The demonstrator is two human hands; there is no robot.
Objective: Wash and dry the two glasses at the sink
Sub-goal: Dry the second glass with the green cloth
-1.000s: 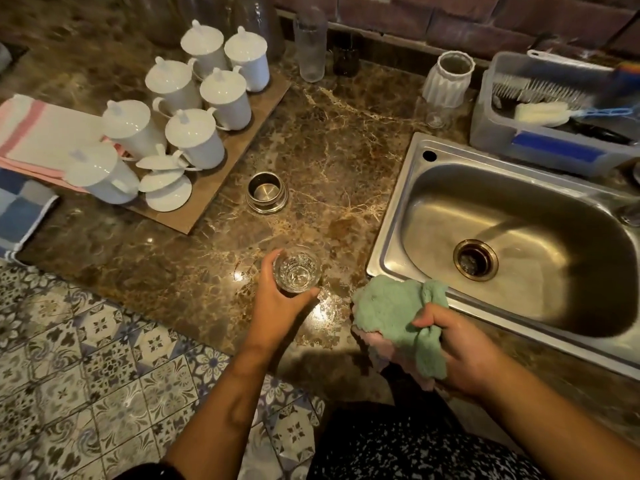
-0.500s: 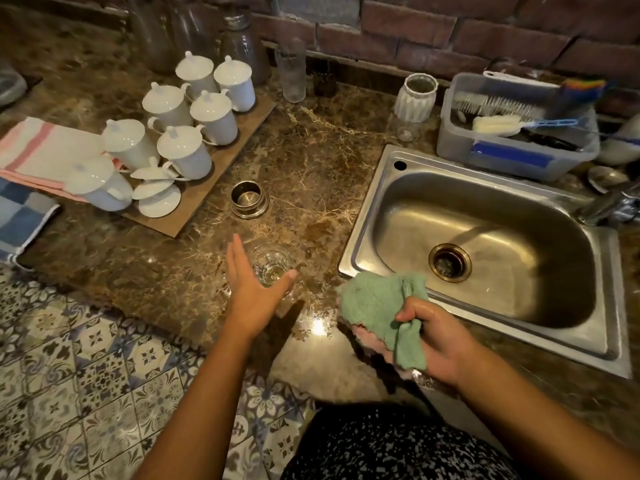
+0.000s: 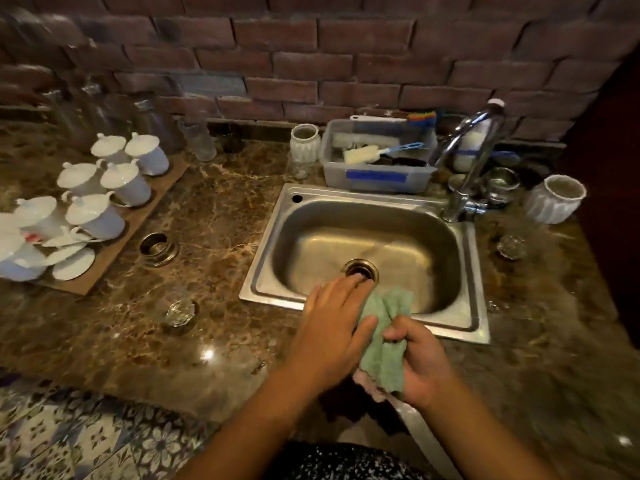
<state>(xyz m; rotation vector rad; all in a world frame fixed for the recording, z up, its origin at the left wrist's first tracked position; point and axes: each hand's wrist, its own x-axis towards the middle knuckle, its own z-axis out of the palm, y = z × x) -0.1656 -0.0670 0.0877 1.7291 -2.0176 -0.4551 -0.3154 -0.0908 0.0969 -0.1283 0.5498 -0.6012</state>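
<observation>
Gripping the green cloth (image 3: 384,344), the right hand (image 3: 420,365) curls its fingers round it; the left hand (image 3: 332,327) lays nearly straight fingers against it. One glass (image 3: 178,308) stands on the counter (image 3: 214,209) well left of the fingers, the second glass (image 3: 512,247) far to their right, beyond the sink (image 3: 478,271).

Glass (image 3: 178,310) on counter (image 3: 214,216) left of sink (image 3: 367,202); second glass (image 3: 512,247) right.

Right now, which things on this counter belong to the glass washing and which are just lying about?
Job: left glass, right glass, green cloth in right hand, sink, tap.
Lying about: lidded white cups, brush tub, white jars, metal ring.
</observation>
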